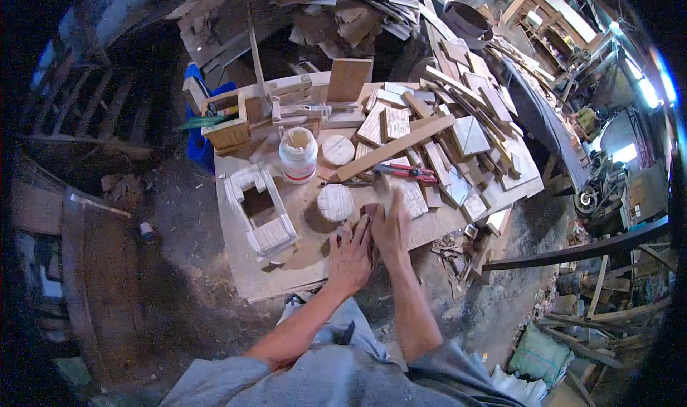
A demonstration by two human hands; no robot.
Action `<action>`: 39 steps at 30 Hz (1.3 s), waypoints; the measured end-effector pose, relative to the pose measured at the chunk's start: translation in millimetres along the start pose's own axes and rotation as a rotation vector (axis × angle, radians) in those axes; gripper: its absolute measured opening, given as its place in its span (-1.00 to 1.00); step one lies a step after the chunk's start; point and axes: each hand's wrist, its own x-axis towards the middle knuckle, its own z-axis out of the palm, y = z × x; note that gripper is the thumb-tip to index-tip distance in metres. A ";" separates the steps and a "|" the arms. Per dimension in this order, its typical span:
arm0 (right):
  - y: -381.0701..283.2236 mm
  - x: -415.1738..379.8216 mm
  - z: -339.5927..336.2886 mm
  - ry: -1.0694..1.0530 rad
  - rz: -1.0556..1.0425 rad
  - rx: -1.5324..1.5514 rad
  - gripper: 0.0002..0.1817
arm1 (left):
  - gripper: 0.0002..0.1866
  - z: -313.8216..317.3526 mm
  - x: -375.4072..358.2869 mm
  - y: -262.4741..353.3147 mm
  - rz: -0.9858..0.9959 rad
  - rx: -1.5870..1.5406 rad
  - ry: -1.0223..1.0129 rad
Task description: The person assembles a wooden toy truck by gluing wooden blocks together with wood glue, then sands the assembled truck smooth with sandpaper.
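My left hand (351, 257) presses down at the table's near edge, fingers together on a small dark brown piece (369, 211). Close beside it, my right hand (391, 228) is smeared by motion, its fingers closed; what it grips I cannot tell. Just left of the hands lies a round wooden disc (335, 203), with a second disc (338, 150) farther back. Red-handled pliers (405, 171) rest beyond my right hand, near a long wooden strip (395, 148). A white jar (298, 162) with a pale rim stands behind the discs.
A rectangular wooden frame (259, 212) lies at the table's left. Behind it stands a wooden box (225, 126) holding tools. Many wood offcuts (469, 135) are heaped on the right side of the worktable (247, 287). A dark curved bar (572, 246) juts in from the right.
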 end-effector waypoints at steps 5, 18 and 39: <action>1.6 -7.5 3.4 0.018 -0.010 -0.020 -0.54 | -0.29 11.1 4.3 -4.4 0.030 -0.028 0.107; 3.6 -45.1 -4.4 0.122 -0.095 0.057 -0.54 | -0.30 8.8 6.2 -4.1 0.050 0.079 0.102; -4.4 7.0 1.3 0.022 -0.008 -0.028 -0.66 | -0.31 12.4 3.1 -3.5 0.006 -0.030 0.051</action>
